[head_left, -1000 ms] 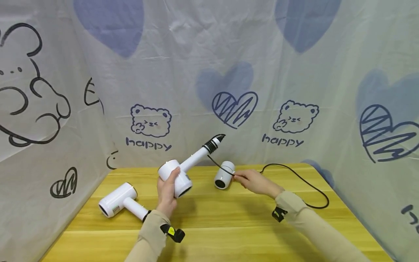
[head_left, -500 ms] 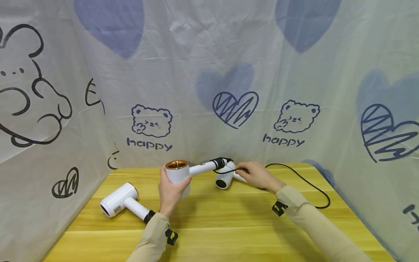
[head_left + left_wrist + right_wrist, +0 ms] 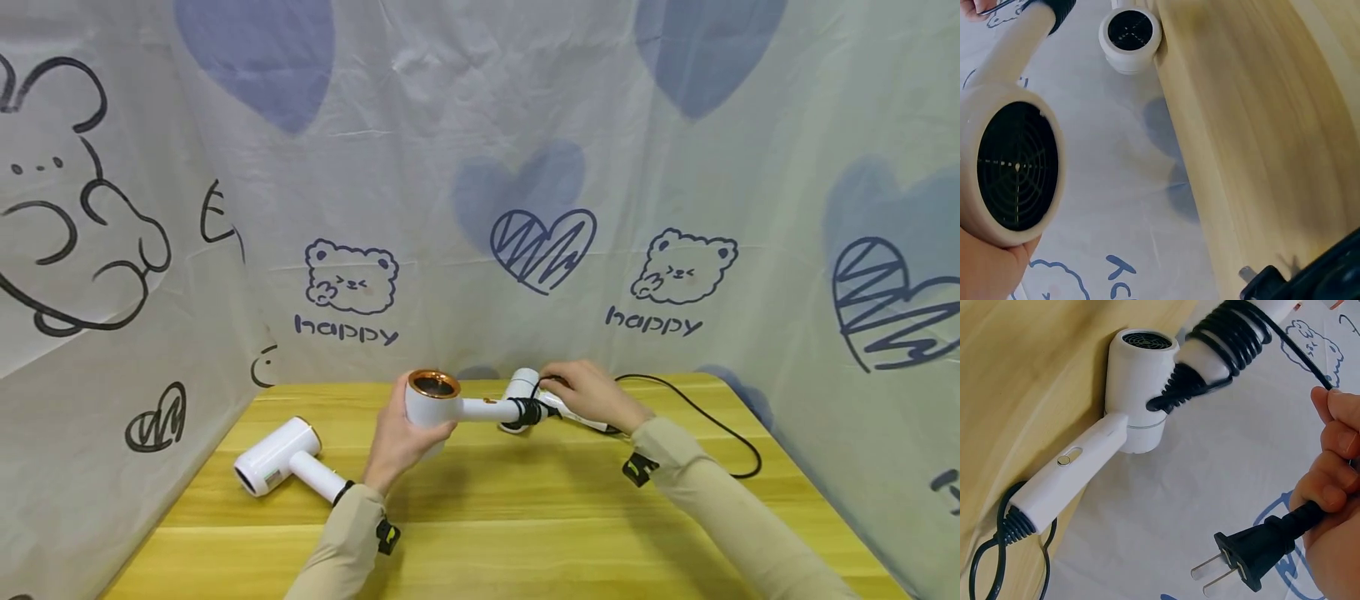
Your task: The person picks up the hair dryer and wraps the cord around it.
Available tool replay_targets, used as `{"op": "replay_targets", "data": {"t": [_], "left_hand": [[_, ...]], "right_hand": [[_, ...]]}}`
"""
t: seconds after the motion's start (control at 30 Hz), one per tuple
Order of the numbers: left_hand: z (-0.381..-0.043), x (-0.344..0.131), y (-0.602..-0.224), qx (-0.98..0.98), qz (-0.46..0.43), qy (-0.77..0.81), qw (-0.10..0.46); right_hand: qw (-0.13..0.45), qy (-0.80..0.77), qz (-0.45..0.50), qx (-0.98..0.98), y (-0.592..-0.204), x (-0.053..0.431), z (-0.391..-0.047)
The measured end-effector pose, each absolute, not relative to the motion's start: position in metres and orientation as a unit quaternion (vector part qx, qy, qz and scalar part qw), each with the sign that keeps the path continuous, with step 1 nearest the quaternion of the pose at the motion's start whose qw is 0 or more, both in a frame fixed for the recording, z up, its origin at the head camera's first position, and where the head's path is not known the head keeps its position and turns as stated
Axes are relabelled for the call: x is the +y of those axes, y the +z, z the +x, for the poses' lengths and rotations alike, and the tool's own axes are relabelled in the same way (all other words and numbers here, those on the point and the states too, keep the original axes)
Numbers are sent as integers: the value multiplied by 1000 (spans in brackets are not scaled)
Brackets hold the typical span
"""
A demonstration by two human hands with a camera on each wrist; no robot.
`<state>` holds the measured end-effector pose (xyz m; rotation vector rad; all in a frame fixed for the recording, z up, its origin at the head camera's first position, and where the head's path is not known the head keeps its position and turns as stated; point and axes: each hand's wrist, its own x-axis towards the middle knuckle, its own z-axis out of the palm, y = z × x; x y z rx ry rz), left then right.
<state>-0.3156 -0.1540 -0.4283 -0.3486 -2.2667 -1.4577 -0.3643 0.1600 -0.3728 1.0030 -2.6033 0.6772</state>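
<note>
My left hand (image 3: 401, 446) grips a white hair dryer (image 3: 429, 408) by its barrel, above the table. The copper-rimmed end faces up and the handle points right. Black cord (image 3: 1225, 340) is coiled around the handle's end. From that coil a stretch of cord (image 3: 1300, 353) runs taut to my right hand (image 3: 592, 393), which pinches it between thumb and fingers. A black two-pin plug (image 3: 1250, 550) sticks out below the curled fingers of the same hand. In the left wrist view the held dryer's round dark grille (image 3: 1017, 165) faces the camera.
A second white dryer (image 3: 1138, 381) lies on the wooden table (image 3: 480, 550) behind the coiled handle, its loose cord (image 3: 750, 450) looping to the right. At the left lies a third dryer (image 3: 277, 457), its handle end hidden by my left sleeve. Printed cloth (image 3: 450, 150) encloses the table.
The held dryer has turned: its handle swung from slanting up to level, and the copper rim came into view facing up. My right hand rose slightly, and the cord between shortened.
</note>
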Motion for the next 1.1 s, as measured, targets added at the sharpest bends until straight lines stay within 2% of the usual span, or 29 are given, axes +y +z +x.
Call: {"op": "replay_targets", "data": {"t": [0.27,0.7,0.9,1.1], "left_hand": [[-314,-160,-424,-810,-150,-546,153],[-309,-165,-421,-733,-115,-666,76],[-310,-162,-426,-669,-70,-738,62],[-311,-160,-428,-626,-50,-776,63]], "right_hand": [[127,243,347,-897,-373,162,-365],[42,332,347,-876,-383,179,-381],[3,374,312,-873,-387,186,-382],[6,367,305,-879,-392,181,-384]]}}
